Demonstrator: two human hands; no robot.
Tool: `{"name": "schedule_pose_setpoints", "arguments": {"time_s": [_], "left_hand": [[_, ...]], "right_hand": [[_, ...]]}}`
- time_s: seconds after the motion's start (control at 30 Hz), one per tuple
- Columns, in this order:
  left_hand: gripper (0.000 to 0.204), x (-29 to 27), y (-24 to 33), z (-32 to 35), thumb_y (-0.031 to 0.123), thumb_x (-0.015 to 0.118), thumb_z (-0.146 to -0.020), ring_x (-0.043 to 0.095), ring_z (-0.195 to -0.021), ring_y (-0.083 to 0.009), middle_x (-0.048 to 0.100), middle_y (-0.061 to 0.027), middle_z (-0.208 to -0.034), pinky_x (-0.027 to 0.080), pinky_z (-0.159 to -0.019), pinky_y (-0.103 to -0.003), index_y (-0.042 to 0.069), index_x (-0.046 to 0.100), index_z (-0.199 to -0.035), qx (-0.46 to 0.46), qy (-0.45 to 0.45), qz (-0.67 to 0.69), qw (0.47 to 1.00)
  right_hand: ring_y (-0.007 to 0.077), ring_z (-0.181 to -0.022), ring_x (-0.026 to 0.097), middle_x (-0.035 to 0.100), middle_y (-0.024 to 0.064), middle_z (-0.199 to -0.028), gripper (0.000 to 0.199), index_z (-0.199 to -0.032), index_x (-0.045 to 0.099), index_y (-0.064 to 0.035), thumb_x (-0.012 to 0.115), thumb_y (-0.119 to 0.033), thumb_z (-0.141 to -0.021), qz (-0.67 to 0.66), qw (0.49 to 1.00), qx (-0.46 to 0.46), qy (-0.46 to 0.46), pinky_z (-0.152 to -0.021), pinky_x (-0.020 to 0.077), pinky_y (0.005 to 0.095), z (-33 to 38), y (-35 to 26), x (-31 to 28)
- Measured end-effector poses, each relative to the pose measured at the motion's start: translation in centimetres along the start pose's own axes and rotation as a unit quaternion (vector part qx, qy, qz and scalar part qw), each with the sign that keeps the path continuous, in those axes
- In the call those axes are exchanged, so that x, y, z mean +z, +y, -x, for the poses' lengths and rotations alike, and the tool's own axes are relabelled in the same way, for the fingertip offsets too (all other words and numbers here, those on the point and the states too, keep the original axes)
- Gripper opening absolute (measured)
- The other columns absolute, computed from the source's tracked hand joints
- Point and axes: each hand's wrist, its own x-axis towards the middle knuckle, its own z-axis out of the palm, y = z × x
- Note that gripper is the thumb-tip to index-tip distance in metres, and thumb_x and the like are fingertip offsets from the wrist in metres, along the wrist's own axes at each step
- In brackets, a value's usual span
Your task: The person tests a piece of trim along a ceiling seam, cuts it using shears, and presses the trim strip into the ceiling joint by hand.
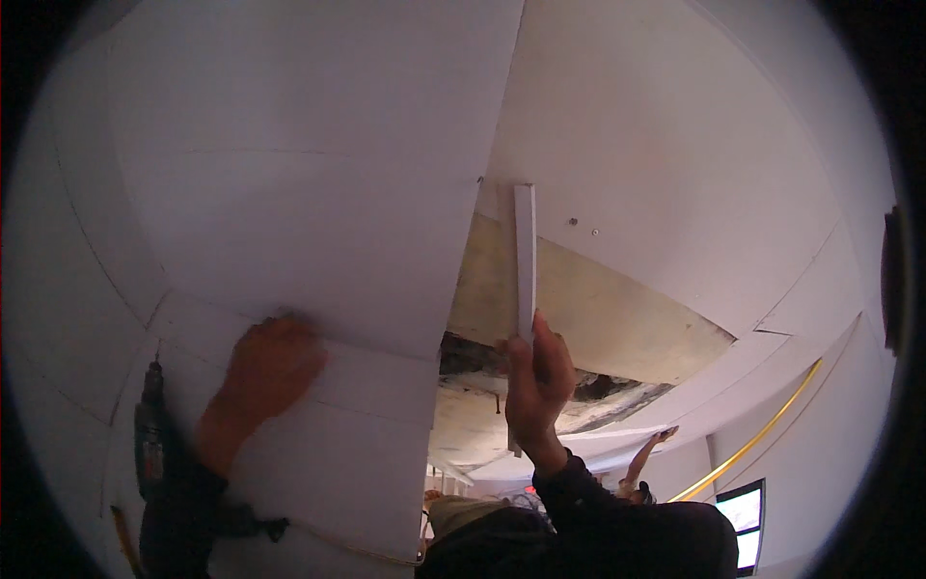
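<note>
My right hand [540, 386] is closed around a narrow white strip [525, 251], pinched between thumb and fingers. The strip stands almost upright, its top end over the edge of a white board and a gap in the boards. My left hand [270, 367] is against the large white panel [318, 222] on the left, fingers curled and blurred at the tips. Whatever it may hold is hidden. Beside the left forearm is a dark power drill [151, 434] with a thin bit pointing up.
The gap shows a yellowish surface [588, 294] with a dark, ragged break [608, 386]. Two screw heads [584, 227] sit in the white board on the right. A yellow strip [748, 444] slants at lower right, near a bright window-like panel [743, 521]. Another person's raised arm [644, 458] shows farther off.
</note>
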Motion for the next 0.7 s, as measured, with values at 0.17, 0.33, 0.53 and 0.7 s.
{"name": "schedule_pose_setpoints", "arguments": {"time_s": [0.17,0.33,0.53,0.7], "left_hand": [[0.039,-1.0,-2.8,0.9,0.038,0.069,-0.100,0.062,-0.132,-0.0357,0.070,-0.0143,-0.137,0.047,-0.115,-0.050,0.011,0.074,-0.128,-0.065,-0.051,-0.064,0.995],[0.043,-1.0,-4.4,2.0,0.041,0.068,-0.101,0.060,-0.134,-0.0355,0.068,-0.0143,-0.141,0.046,-0.116,-0.049,0.010,0.072,-0.130,-0.050,-0.097,-0.083,0.991],[0.049,-0.9,-4.7,2.5,0.045,0.072,-0.097,0.057,-0.139,-0.0341,0.066,-0.0124,-0.144,0.045,-0.118,-0.048,0.010,0.072,-0.131,-0.084,-0.103,-0.046,0.990],[0.052,-1.6,-3.6,2.0,0.045,0.072,-0.096,0.056,-0.140,-0.0342,0.062,-0.0136,-0.149,0.044,-0.119,-0.049,0.010,0.071,-0.134,-0.138,-0.115,-0.016,0.984]], "right_hand": [[0.0150,-0.077,0.067,0.069,0.0103,-0.095,0.039,-0.140,0.066,0.0030,0.069,0.001,-0.101,0.020,1.000,-0.009,-0.006,-0.069,0.0534,0.0281,0.0,-0.5,0.9],[0.0145,-0.078,0.068,0.068,0.0103,-0.096,0.039,-0.141,0.064,0.0046,0.066,0.003,-0.102,-0.010,0.999,-0.026,0.021,-0.068,0.0530,0.0275,0.4,-0.5,2.9],[0.0148,-0.082,0.070,0.069,0.0099,-0.101,0.037,-0.142,0.063,0.0059,0.062,0.000,-0.105,0.038,0.999,-0.025,0.030,-0.068,0.0562,0.0281,-2.0,-2.3,4.2],[0.0140,-0.084,0.070,0.070,0.0092,-0.099,0.038,-0.142,0.063,0.0057,0.062,-0.002,-0.106,-0.021,0.999,-0.003,0.048,-0.064,0.0579,0.0286,-5.1,-4.2,5.3]]}}
